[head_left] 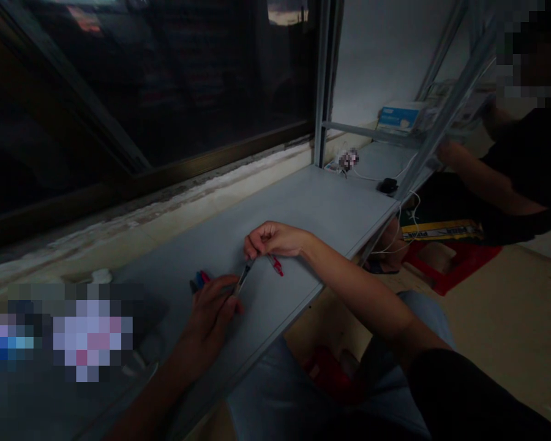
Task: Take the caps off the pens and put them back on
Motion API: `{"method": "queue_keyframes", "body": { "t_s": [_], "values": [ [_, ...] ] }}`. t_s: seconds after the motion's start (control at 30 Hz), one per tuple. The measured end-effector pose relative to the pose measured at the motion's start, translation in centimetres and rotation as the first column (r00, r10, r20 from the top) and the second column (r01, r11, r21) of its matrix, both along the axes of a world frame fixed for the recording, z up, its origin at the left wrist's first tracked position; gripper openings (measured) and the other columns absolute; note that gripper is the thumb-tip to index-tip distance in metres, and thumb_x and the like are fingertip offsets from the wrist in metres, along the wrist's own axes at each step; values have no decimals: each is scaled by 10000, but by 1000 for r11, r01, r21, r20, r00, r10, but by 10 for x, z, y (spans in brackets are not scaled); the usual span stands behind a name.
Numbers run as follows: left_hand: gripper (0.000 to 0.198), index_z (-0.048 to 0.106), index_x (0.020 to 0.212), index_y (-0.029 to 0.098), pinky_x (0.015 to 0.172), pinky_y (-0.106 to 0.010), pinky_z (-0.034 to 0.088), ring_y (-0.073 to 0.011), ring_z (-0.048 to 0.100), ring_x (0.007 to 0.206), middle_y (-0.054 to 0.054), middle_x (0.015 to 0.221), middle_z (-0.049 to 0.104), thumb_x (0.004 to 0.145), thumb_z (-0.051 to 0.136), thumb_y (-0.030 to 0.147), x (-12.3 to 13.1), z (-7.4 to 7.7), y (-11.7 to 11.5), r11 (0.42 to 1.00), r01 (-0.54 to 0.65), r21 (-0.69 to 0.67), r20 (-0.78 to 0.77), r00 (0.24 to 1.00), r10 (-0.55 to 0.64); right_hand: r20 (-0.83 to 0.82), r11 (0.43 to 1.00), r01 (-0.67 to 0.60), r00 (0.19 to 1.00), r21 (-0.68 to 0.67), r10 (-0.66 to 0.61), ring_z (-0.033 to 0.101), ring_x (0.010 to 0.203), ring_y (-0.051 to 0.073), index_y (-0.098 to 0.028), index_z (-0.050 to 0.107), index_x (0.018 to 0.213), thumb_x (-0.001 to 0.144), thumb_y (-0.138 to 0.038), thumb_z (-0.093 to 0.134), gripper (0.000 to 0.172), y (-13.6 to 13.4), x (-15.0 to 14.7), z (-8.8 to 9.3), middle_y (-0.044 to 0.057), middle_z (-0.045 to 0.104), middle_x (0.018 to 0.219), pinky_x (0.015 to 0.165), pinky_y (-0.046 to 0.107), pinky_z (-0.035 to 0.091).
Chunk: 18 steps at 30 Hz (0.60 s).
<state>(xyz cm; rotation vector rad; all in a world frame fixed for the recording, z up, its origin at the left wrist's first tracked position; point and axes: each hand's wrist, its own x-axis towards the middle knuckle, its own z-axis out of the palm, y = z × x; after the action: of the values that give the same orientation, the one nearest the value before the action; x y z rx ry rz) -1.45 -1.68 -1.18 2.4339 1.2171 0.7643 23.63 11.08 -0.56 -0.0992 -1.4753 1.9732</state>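
Above the grey tabletop (298, 202), a slim pen (243, 275) with a clear barrel and a dark upper end slants between my two hands. My left hand (213, 309) is closed round its lower part. At the upper end, the fingers of my right hand (269, 239) are pinched together on the pen; what lies inside the fingertips is hidden. A red pen-like piece (278, 265) rests on the table just below my right wrist. Beside my left knuckles lie several coloured pens (201, 279), blue, red and dark, partly covered by that hand.
A window ledge (188, 171) runs along the table's far side. Beyond a metal post (320, 86) are a blue-and-white box (398, 116), white cables and a small black object (387, 185). Another person (518, 159) sits at right, near a red stool (447, 269).
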Motion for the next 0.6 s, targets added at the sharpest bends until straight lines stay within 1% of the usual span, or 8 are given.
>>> {"method": "queue_keyframes", "body": {
  "t_s": [0.1,0.17,0.23,0.27,0.33,0.43,0.53,0.6],
  "values": [
    [444,649,842,235,1104,-449,415,-255,605,1220,-88,1254,703,1095,342,433,2,2,-1,1000,20,-10,-18,1000,-20,-12,999,35,999,-2,-35,714,831,142,-144,582,604,721,-56,866,320,1,-3,-1,9,709,720,857,270,562],
    [462,636,809,230,1115,-451,406,-254,616,1213,-89,1249,706,1096,337,434,2,2,-1,999,22,-34,-18,1000,-23,-23,998,64,998,19,-64,702,800,139,-158,517,568,754,-1,791,367,0,-4,-1,-10,653,626,846,268,555],
    [469,645,800,229,1098,-441,425,-253,628,1198,-85,1262,707,1093,346,440,3,1,-1,999,18,-47,-9,1000,-18,-56,995,100,994,29,-99,689,763,133,-172,463,536,771,37,719,406,-1,-5,0,-32,579,538,827,254,544],
    [467,654,803,230,1082,-432,439,-254,631,1196,-82,1272,706,1091,355,444,2,1,0,999,13,-47,-4,1000,-13,-71,993,114,991,22,-113,685,751,130,-175,458,533,768,49,694,402,-1,-4,0,-36,564,523,820,249,540],
    [456,677,823,234,1044,-416,469,-252,643,1177,-75,1258,714,1087,368,440,2,0,0,999,3,-41,0,1000,-3,-80,992,129,988,-14,-130,695,770,132,-171,503,567,742,60,677,338,-3,-3,2,-25,620,578,821,248,539],
    [422,714,882,237,1015,-414,492,-248,667,1136,-74,1217,729,1080,396,433,0,-4,3,999,0,-32,-13,1000,-1,-10,988,132,991,-83,-134,701,800,134,-159,601,678,700,49,705,234,-4,-1,6,8,730,751,786,241,550],
    [403,736,943,238,1023,-430,496,-260,678,1134,-76,1201,746,1062,446,492,-2,-10,7,1000,-16,-13,-19,1000,16,60,977,151,988,-149,-144,688,799,123,-152,658,782,682,25,745,221,-5,-1,10,15,760,866,740,228,568],
    [407,741,968,241,1025,-436,497,-265,685,1129,-73,1176,757,1048,472,535,-3,-13,9,999,-35,-3,-16,999,35,49,970,173,985,-172,-167,684,804,121,-152,682,846,701,-6,773,225,-6,-1,11,12,760,901,730,232,584]
  ]
}}
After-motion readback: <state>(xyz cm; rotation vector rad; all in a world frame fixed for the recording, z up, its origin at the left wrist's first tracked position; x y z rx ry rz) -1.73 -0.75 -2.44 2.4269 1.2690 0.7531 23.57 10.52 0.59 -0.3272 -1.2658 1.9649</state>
